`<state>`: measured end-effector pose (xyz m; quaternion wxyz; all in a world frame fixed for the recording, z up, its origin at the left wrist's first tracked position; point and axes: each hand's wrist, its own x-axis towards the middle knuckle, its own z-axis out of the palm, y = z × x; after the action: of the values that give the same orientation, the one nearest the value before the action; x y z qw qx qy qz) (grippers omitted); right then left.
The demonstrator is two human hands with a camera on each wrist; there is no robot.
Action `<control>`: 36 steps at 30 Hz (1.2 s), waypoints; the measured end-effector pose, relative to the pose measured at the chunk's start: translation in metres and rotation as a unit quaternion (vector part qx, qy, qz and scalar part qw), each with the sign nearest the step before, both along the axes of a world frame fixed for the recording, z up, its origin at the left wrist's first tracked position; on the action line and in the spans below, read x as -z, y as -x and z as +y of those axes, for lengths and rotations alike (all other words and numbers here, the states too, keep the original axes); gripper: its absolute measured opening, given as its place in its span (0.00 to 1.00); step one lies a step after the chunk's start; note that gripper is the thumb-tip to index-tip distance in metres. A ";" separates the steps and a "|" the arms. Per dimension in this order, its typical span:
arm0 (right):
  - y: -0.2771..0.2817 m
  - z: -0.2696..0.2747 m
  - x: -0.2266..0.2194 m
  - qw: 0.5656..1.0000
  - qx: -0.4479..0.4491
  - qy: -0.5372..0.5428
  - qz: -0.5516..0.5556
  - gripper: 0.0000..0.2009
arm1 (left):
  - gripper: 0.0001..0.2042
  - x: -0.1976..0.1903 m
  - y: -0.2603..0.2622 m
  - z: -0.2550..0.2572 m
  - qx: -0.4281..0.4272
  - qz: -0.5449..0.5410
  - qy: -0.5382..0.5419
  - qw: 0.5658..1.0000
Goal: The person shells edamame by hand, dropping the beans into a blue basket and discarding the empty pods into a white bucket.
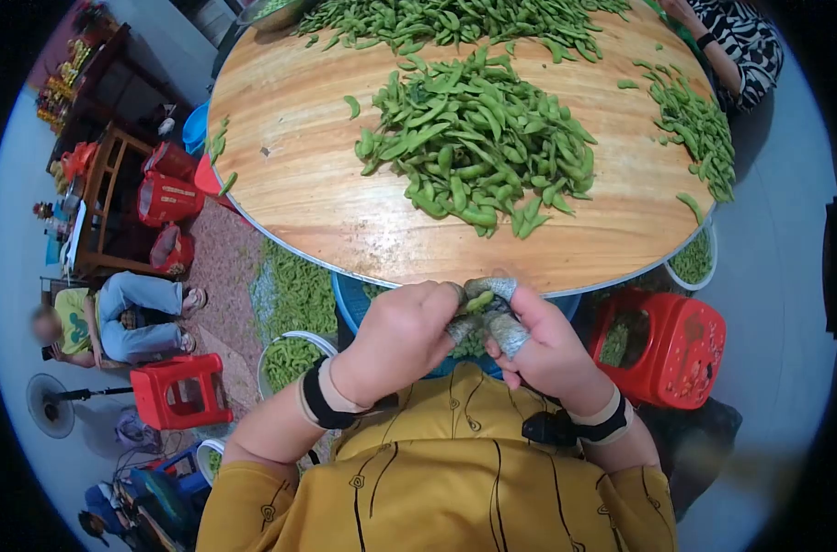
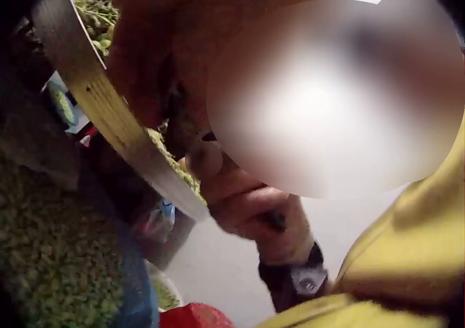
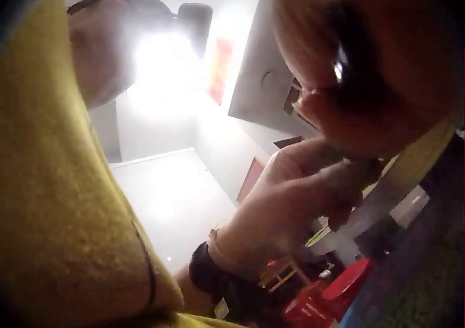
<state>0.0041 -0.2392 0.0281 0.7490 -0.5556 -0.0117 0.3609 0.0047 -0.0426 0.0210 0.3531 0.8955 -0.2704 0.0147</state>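
Observation:
Both hands meet in front of the round wooden table's [image 1: 299, 221] near edge in the head view, above a blue tub [image 1: 349, 299]. A green pod [image 1: 479, 302] is pinched between the left hand [image 1: 400, 331] and the right hand [image 1: 552, 345], whose thumbs and fingertips have grey wrappings. Behind them a heap of green pods [image 1: 483, 138] lies on the table. The left wrist view shows the right hand [image 2: 258, 208] beyond the dark near hand; the right wrist view shows the left hand [image 3: 283, 190], with the pod hidden.
More pods [image 1: 694, 129] lie at the table's right and far sides. A red stool [image 1: 662, 350] stands at the right, another red stool [image 1: 181, 391] at the left. A white bucket [image 1: 294, 359] of pods is beside the left forearm. Another person [image 1: 750, 46] sits at far right.

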 end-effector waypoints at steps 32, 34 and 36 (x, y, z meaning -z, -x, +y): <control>0.009 0.013 0.017 0.783 0.004 0.340 -0.520 0.12 | 0.03 -0.003 0.037 0.029 -0.047 0.445 0.226 0.865; 0.016 0.019 0.010 0.752 0.016 0.373 -0.543 0.11 | 0.05 0.006 0.040 0.032 -0.096 0.342 0.161 0.921; 0.021 0.025 0.007 0.718 0.029 0.404 -0.565 0.10 | 0.05 0.016 0.043 0.034 -0.088 0.259 0.130 0.953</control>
<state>-0.0164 -0.2142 0.0211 0.3173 -0.9063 -0.2696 -0.0721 -0.0386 -0.0083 0.0050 0.5213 0.8355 -0.0857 -0.1515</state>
